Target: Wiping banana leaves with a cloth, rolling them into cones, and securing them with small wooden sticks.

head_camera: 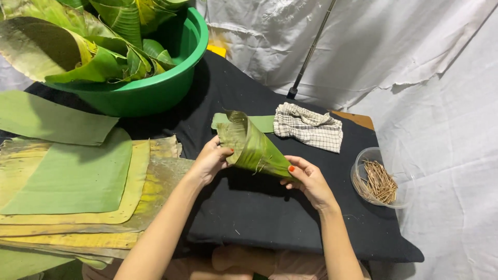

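I see both hands up over the counter (290, 228), black cloth on top. Left hand (210, 161) pinches the wide open end of a rolled leaf cone (253, 148), thumb on the outside, fingers curled behind. Right hand (308, 181) grips the narrow tip end from below, thumb pressed on the leaf. Cone is held off the counter, tilted, mouth up-left. Flat leaf strip (262, 122) lies just behind it, checked cloth (309, 127) beside that. Clear bowl of small sticks (377, 181) at right edge. Stack of cut leaf sheets (78, 181) to the left, green basin (150, 91) w/ big leaves at rear left.
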